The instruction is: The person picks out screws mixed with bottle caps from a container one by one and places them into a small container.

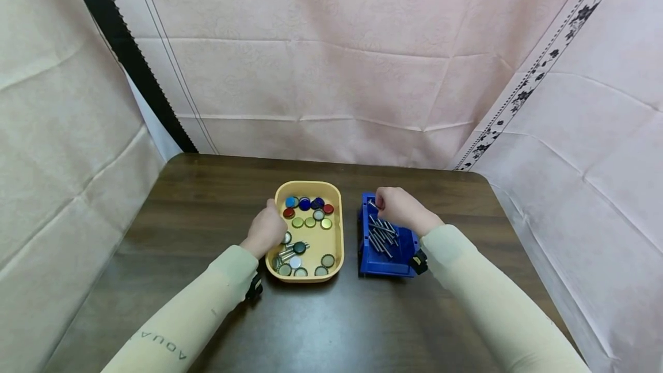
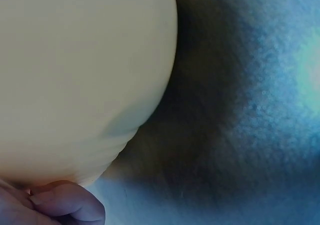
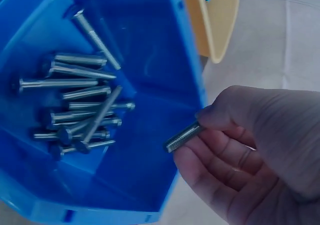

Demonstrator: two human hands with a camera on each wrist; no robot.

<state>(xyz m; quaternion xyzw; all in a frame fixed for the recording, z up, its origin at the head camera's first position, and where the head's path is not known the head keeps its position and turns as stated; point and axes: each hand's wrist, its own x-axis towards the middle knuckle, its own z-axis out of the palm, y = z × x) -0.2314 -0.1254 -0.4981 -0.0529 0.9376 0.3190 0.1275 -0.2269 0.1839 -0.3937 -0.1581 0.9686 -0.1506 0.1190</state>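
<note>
On the left, a yellow tray holds bottle caps in blue, red, yellow-green, white and dark colours, with a few bolts near its lower left. My left hand grips the tray's left side; in the left wrist view its curled fingers meet the tray's wall, and the grip is partly cut off. To the right stands a blue bin with a loose pile of bolts. Above the bin's edge, my right hand pinches one short bolt between thumb and fingers.
Both containers stand on a dark wooden table, a narrow gap between them. Light cloth hangs behind the table and on both sides. A black strip runs down the cloth at the left.
</note>
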